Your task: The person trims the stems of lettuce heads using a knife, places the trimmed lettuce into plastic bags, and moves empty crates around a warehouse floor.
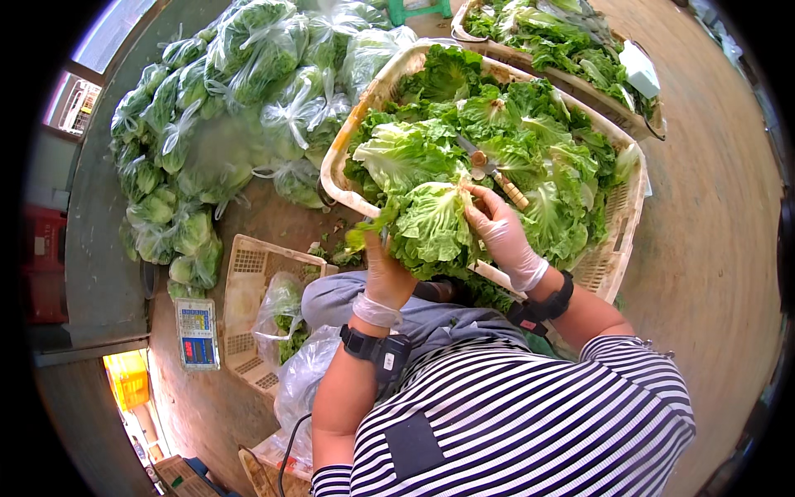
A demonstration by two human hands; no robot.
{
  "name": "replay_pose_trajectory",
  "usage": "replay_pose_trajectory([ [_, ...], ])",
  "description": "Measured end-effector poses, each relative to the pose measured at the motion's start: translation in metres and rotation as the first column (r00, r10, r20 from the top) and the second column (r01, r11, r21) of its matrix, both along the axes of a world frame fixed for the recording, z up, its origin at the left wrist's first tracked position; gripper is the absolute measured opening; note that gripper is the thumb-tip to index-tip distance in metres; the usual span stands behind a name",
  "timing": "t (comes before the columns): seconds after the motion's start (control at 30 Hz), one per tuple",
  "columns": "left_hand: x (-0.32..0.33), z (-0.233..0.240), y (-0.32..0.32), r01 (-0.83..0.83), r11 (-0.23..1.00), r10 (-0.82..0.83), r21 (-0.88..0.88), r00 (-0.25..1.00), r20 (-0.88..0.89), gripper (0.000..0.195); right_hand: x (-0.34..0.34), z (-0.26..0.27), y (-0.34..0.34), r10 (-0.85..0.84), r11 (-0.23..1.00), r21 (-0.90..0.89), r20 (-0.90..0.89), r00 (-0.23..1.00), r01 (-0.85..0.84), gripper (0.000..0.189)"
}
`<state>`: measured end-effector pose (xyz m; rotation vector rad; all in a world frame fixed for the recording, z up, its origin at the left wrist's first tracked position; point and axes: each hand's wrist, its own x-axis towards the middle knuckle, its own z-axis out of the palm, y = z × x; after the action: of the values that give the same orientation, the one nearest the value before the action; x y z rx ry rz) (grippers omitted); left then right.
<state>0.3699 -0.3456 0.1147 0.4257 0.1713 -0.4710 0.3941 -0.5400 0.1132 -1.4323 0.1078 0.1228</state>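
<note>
Both my hands, in thin clear gloves, hold a head of leafy lettuce over the near edge of a plastic crate. My left hand cups it from the left and below, its fingers partly hidden by leaves. At the stem end, my right hand pinches the lettuce between thumb and fingers. More green lettuce fills the crate. On top of it, just beyond my right hand, lies a knife with a light, banded handle.
Many bagged lettuces are heaped at the upper left. A scale display and a smaller crate holding a bagged lettuce are at my left. Clear plastic bags lie near my left forearm. Another lettuce crate stands beyond.
</note>
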Motion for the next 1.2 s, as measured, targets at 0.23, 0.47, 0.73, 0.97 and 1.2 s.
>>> replay_pose_trajectory([
  [0.23,0.02,0.012,0.003,0.155,0.951,-0.141,0.268,0.987,-0.073,0.055,0.009,0.037,-0.034,0.278,0.862,-0.433,-0.034,0.96,-0.265,0.026],
  [0.47,0.022,-0.001,0.018,0.059,0.98,-0.092,0.191,0.982,0.167,0.051,0.025,0.013,-0.068,0.072,0.962,-0.267,0.066,0.995,-0.052,0.052],
  [0.73,0.068,0.06,-0.024,-0.134,0.815,-0.175,0.564,0.871,0.459,0.047,0.002,0.002,-0.028,0.149,0.777,0.625,-0.064,0.987,-0.077,0.073],
  [0.97,0.086,0.045,-0.001,-0.116,0.322,-0.214,0.94,0.958,0.192,0.091,0.02,-0.002,-0.04,-0.111,0.991,0.123,0.494,0.863,0.057,0.089],
  [1.2,0.038,0.035,-0.001,0.122,0.958,-0.179,0.26,0.962,0.208,0.075,0.016,0.013,0.013,0.201,0.979,-0.126,0.76,0.618,-0.163,0.093],
])
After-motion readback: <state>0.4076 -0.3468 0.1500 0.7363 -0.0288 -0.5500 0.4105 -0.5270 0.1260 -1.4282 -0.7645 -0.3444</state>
